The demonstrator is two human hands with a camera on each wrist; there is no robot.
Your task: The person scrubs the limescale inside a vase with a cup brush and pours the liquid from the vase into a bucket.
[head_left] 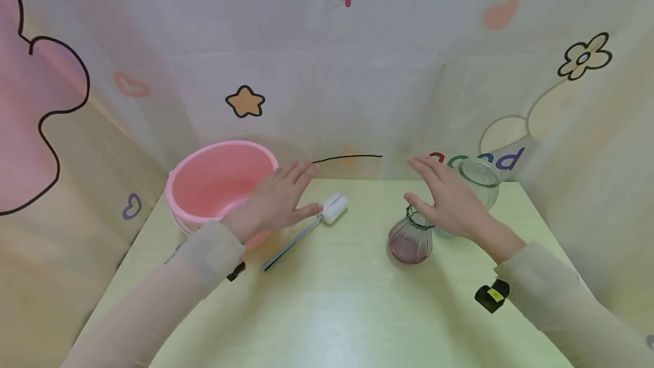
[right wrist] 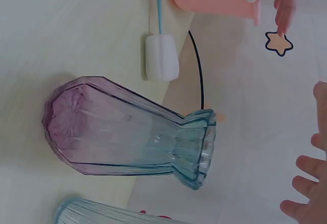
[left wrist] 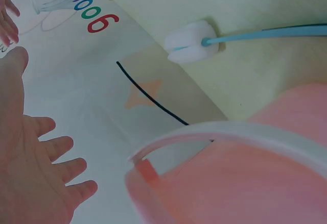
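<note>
My left hand (head_left: 273, 200), its fingers stretched out, hovers by the right rim of a pink bucket (head_left: 204, 180) with a pale handle. A sponge brush (head_left: 334, 208) with a white head and blue handle lies on the table beside that hand; the thumb overlaps its head in the head view. My right hand (head_left: 452, 203) is held out with fingers extended and hides part of the rim of a faceted glass vase (head_left: 410, 241), purple below and bluish at its flared mouth. The right wrist view shows this vase (right wrist: 117, 127) standing apart from the hand (right wrist: 319, 173). Neither hand holds anything.
Behind the right hand stands a clear glass jar (head_left: 480, 175), partly hidden by it. A printed curtain (head_left: 317, 72) hangs along the back and sides of the pale table (head_left: 327, 305). Each wrist carries a black strap, the right one with a small black device (head_left: 492, 295).
</note>
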